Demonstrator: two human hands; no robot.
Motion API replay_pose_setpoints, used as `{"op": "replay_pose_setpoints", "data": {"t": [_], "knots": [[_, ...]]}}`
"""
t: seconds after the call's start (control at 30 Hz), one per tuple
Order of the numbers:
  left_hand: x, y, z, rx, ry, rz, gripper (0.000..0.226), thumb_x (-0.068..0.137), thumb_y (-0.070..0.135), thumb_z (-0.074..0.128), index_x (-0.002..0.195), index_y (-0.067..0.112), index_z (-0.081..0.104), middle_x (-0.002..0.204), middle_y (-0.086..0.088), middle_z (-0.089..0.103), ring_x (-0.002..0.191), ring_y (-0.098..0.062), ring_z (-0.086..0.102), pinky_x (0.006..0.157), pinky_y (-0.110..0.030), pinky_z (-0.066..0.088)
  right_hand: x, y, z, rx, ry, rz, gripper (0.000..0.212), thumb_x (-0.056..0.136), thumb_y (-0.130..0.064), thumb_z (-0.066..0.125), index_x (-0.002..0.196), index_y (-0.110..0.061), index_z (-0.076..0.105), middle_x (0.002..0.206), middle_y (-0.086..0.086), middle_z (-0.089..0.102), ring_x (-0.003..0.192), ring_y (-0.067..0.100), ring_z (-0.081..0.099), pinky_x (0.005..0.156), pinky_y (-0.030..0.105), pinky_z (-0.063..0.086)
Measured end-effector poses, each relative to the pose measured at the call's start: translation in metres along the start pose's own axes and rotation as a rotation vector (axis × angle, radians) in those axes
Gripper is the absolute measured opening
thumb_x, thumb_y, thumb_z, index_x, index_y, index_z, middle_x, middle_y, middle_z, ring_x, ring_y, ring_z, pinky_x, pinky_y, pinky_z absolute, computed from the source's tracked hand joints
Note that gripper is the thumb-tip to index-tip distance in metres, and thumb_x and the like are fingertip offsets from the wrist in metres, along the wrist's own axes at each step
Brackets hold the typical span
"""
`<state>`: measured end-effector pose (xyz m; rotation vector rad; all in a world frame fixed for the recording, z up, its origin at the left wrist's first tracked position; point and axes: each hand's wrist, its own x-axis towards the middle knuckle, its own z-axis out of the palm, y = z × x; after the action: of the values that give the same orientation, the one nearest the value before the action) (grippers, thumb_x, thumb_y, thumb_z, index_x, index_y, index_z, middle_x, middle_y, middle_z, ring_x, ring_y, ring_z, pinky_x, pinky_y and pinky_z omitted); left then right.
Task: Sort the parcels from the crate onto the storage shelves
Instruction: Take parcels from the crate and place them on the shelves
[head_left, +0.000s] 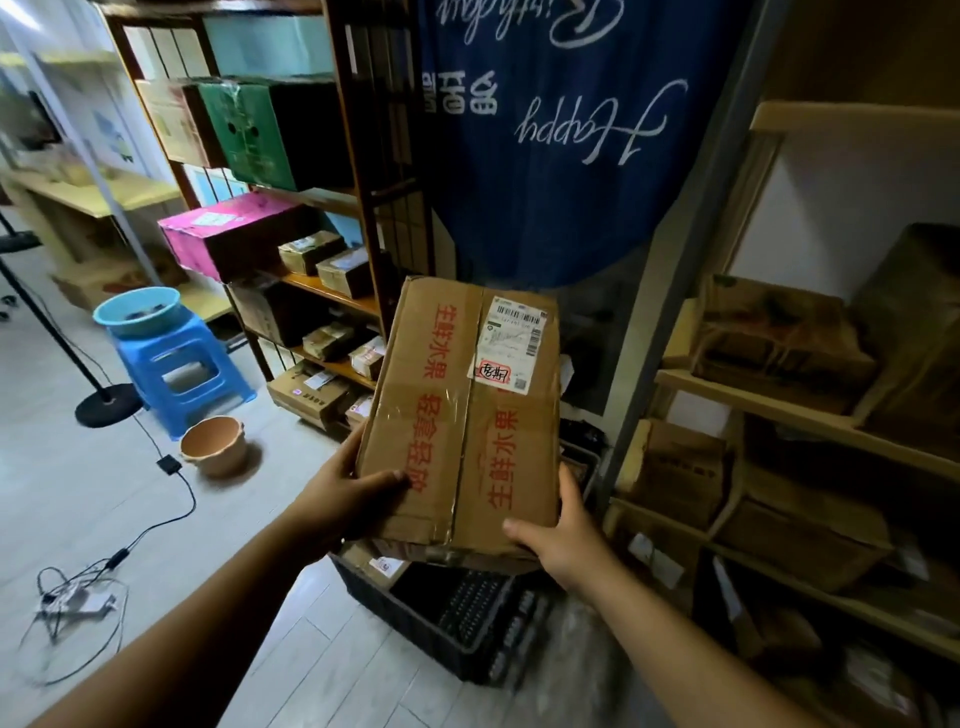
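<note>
Item: one cardboard parcel (460, 415), brown, taped along its centre seam, printed in red characters, shipping label (511, 343) on the far corner from the hands. Location: held in the air between both hands, directly above the black crate (410, 629), which sits just below the wrists with at least one more parcel visible inside. Left hand (353, 493): grasping the near left corner, thumb laid on the top face, fingers wrapped under and along the side. Right hand (561, 535): grasping the near right corner, thumb on top, fingers running up the right edge. Both forearms extend forward and slightly inward, and the parcel tilts label-face up towards the wearer, probably so the label can be read before a shelf is chosen. Two-handed hold suits the box's width. Candidate destinations: dark-framed shelf (363, 197) beyond the left hand, already holding small boxes; pale wooden shelves (779, 400) beyond the right hand, stacked with brown cartons. Status, as judged: parcel lifted out, placement not yet made.
</note>
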<state>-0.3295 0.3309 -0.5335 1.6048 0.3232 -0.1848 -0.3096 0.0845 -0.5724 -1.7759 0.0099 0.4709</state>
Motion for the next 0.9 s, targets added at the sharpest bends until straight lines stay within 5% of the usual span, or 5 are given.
{"op": "replay_pose_setpoints", "data": {"t": [0.3,0.47,0.73,0.9], "knots": [[0.107,-0.035,-0.049,0.047,-0.094,-0.037,0.059,0.082,0.009,0.067,0.122,0.044,0.041,0.113,-0.007,0.064,0.095,-0.027,0.069,0.071,-0.041,0.059,0.087,0.008,0.05,0.048,0.089,0.171,0.096,0.087,-0.019,0.067,0.152,-0.026,-0.003,0.15,0.001,0.033,0.134,0.019,0.037,0.105,0.033,0.034],[0.171,-0.07,-0.087,0.135,-0.23,-0.085,0.066,0.079,0.013,0.071,0.128,0.042,0.036,0.11,0.0,0.063,0.091,-0.018,0.069,0.067,-0.032,0.058,0.122,0.035,0.101,0.097,0.237,0.278,0.095,0.087,-0.019,0.068,0.153,-0.024,-0.001,0.149,0.001,0.035,0.134,0.019,0.037,0.107,0.034,0.034],[0.259,-0.188,-0.105,0.196,-0.496,-0.093,0.064,0.082,0.003,0.066,0.134,0.026,0.037,0.117,-0.006,0.064,0.1,-0.016,0.067,0.075,-0.031,0.058,0.181,0.146,0.166,0.169,0.427,0.388,0.09,0.085,-0.021,0.069,0.151,-0.03,0.009,0.143,-0.003,0.043,0.126,0.016,0.044,0.104,0.035,0.039],[0.308,-0.29,-0.091,0.215,-0.497,-0.152,0.078,0.073,0.019,0.075,0.139,0.031,0.035,0.119,-0.004,0.064,0.102,-0.02,0.067,0.083,-0.041,0.057,0.221,0.241,0.178,0.194,0.485,0.388,0.085,0.086,-0.022,0.068,0.15,-0.03,0.014,0.139,-0.004,0.047,0.112,0.01,0.048,0.091,0.026,0.042]]}}
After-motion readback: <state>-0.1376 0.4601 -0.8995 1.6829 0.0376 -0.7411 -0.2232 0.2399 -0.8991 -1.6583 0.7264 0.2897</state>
